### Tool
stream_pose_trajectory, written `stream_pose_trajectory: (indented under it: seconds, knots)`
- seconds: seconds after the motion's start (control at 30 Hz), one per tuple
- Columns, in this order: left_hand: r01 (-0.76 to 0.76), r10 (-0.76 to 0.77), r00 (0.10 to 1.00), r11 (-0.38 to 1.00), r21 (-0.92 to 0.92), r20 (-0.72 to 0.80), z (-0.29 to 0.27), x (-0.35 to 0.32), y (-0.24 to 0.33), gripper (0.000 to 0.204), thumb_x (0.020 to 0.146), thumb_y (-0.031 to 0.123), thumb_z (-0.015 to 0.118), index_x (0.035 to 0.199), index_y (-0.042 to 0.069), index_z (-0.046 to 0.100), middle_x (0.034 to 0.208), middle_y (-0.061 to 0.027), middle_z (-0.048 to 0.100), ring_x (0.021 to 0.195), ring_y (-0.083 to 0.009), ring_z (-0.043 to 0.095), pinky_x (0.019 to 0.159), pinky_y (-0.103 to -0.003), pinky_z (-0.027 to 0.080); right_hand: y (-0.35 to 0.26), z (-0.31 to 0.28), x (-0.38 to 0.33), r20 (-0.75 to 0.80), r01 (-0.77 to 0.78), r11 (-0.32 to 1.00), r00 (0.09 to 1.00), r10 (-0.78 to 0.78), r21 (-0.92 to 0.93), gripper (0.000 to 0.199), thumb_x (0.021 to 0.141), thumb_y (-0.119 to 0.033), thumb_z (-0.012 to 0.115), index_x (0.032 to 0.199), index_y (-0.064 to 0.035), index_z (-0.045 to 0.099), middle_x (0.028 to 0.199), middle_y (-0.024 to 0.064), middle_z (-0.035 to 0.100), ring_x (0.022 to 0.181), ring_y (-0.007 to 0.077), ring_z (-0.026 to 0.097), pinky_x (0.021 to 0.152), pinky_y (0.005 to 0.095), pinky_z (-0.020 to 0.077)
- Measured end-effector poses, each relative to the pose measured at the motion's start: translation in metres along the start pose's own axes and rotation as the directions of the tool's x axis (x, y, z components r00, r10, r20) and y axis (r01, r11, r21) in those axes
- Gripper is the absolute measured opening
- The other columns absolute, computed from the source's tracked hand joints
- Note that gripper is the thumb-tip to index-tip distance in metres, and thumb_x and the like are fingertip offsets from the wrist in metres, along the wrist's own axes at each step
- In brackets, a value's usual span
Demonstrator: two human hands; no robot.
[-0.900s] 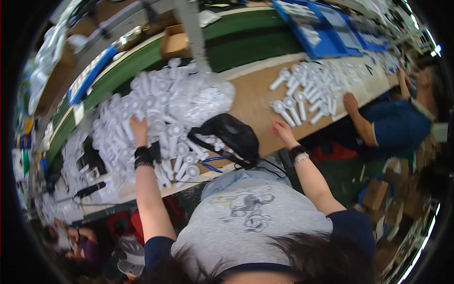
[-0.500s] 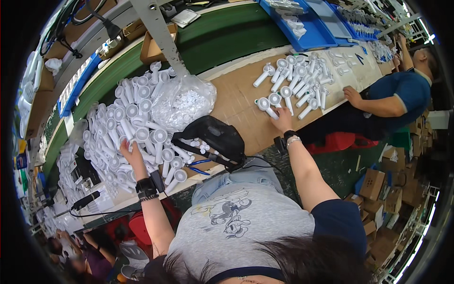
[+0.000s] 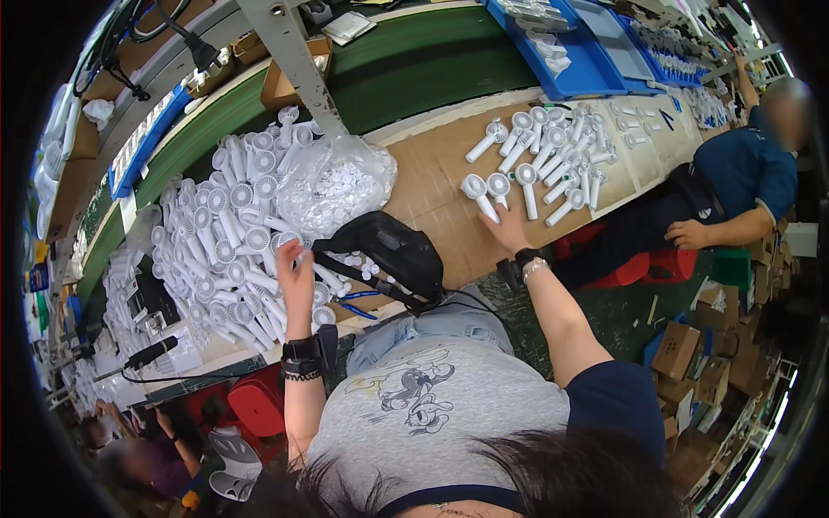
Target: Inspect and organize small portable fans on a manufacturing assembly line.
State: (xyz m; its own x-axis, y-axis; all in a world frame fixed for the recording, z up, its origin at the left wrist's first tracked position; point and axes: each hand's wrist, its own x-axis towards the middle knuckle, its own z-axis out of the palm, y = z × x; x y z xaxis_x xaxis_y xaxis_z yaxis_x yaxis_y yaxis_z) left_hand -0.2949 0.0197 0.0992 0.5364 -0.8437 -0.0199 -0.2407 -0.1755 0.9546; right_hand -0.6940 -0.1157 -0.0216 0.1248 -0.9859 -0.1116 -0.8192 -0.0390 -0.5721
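Observation:
My right hand (image 3: pixel 505 228) has its fingers round the lower end of a white handheld fan (image 3: pixel 476 190) lying on the brown board. A second fan (image 3: pixel 498 185) lies right beside that one. My left hand (image 3: pixel 295 269) is raised over the near right side of a big heap of white handheld fans (image 3: pixel 216 250). Its fingers are bent together, and whatever may be between them is too small to make out. Next to it lie a black mesh bag (image 3: pixel 389 250) and small white round parts (image 3: pixel 354 261). Behind is a clear plastic bag (image 3: pixel 337 181) of small white pieces.
More fans (image 3: pixel 561 151) lie in a group on the board at right. Blue pliers (image 3: pixel 358 306) lie at the table's near edge, a black screwdriver (image 3: pixel 151 352) at left. A metal post (image 3: pixel 294 65) rises behind the heap. A co-worker (image 3: pixel 734 190) sits at right, near blue trays (image 3: pixel 579 65).
My left hand has moved right and up from the heap, toward the black bag. My right hand has shifted slightly left with the fan. The co-worker's hand has left the table.

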Motion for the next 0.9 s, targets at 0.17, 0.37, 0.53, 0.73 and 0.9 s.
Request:
stream_pose_trajectory:
  seconds: [0.17, 0.37, 0.53, 0.73, 0.9]
  knots:
    - [0.149, -0.065, 0.849, 0.982, -0.120, 0.525, 0.055, 0.001, 0.038, 0.030, 0.084, 0.011, 0.050, 0.112, 0.002, 0.044, 0.103, -0.0079, 0.053, 0.091, -0.0121, 0.051, 0.078, -0.024, 0.041, -0.107, -0.042, -0.014, -0.040, 0.238, 0.968, 0.971, -0.235, 0.085, 0.036, 0.072, -0.032, 0.064, 0.091, -0.0031, 0.055, 0.092, 0.0198, 0.043, 0.077, 0.0363, 0.049, 0.068, 0.0398, 0.0412]
    - [0.368, -0.093, 0.806, 0.853, -0.371, 0.585, 0.106, -0.010, 0.085, 0.032, 0.088, 0.022, 0.046, 0.113, 0.002, 0.044, 0.103, -0.0094, 0.053, 0.093, -0.0146, 0.052, 0.079, -0.028, 0.043, -0.222, -0.071, -0.022, -0.011, 0.500, 0.844, 0.861, -0.508, 0.192, 0.031, 0.070, -0.028, 0.065, 0.091, -0.0066, 0.056, 0.096, 0.0167, 0.044, 0.076, 0.0327, 0.054, 0.065, 0.0372, 0.0459]
    - [0.470, -0.146, 0.847, 0.655, -0.592, 0.511, 0.090, -0.008, 0.080, 0.033, 0.090, 0.028, 0.040, 0.110, 0.001, 0.041, 0.101, -0.0083, 0.052, 0.091, -0.0157, 0.052, 0.077, -0.029, 0.044, -0.258, -0.073, -0.036, -0.063, 0.591, 0.786, 0.805, -0.591, 0.183, 0.023, 0.072, -0.021, 0.064, 0.087, -0.0059, 0.056, 0.098, 0.0149, 0.046, 0.074, 0.0272, 0.055, 0.063, 0.0333, 0.0457]
    - [0.401, -0.135, 0.901, 0.619, -0.675, 0.412, 0.051, -0.011, 0.100, 0.031, 0.092, 0.027, 0.033, 0.108, 0.001, 0.039, 0.089, -0.0099, 0.051, 0.071, -0.0188, 0.055, 0.065, -0.030, 0.047, -0.264, -0.070, -0.046, -0.155, 0.565, 0.697, 0.813, -0.561, 0.441, 0.017, 0.077, -0.008, 0.056, 0.095, -0.0063, 0.053, 0.097, 0.0127, 0.048, 0.079, 0.0223, 0.054, 0.067, 0.0281, 0.0443]
    - [0.381, -0.015, 0.900, 0.512, -0.770, 0.436, 0.028, -0.012, 0.106, 0.028, 0.090, 0.023, 0.036, 0.106, 0.000, 0.040, 0.072, -0.0078, 0.046, 0.057, -0.0166, 0.048, 0.052, -0.028, 0.042, -0.273, -0.061, -0.050, -0.236, 0.419, 0.520, 0.893, -0.383, 0.744, 0.027, 0.082, -0.008, 0.051, 0.107, -0.0016, 0.044, 0.096, 0.0089, 0.048, 0.081, 0.0155, 0.051, 0.067, 0.0263, 0.0426]
